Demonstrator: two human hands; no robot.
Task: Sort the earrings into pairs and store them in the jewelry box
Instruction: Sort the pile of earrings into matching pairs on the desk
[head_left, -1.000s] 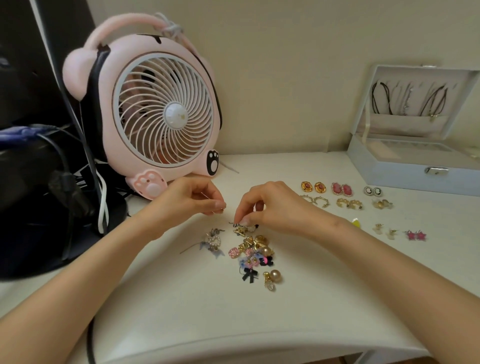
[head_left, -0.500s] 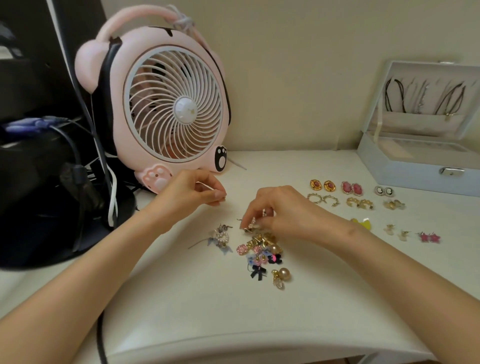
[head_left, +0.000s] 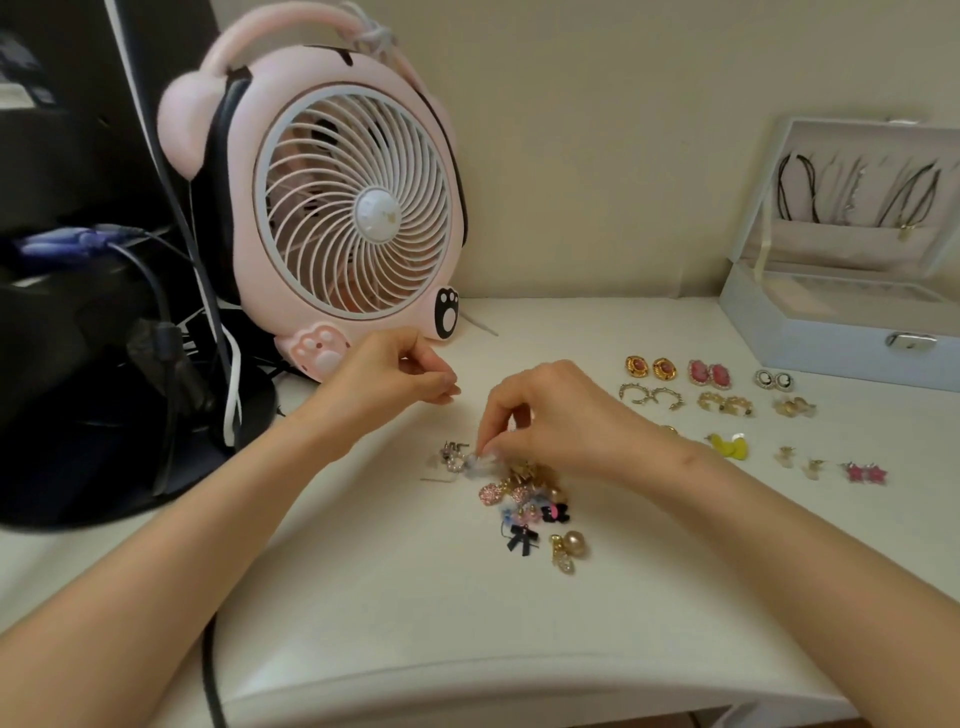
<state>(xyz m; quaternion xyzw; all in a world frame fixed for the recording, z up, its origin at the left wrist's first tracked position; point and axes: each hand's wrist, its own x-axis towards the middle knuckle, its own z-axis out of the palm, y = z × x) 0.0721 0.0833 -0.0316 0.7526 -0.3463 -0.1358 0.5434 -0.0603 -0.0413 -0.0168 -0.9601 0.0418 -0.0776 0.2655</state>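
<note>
Right hand (head_left: 561, 415) fingers pinch pale earring (head_left: 475, 461) at pile (head_left: 524, 499) edge; best lift slowly, untangling hooks. Left hand (head_left: 395, 371) fingers curled; contents unclear.

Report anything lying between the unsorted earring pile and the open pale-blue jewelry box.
Sorted earring pairs lie flat on the white table between the mixed earring pile and the pale-blue jewelry box; nothing upright blocks carrying over them.
</note>
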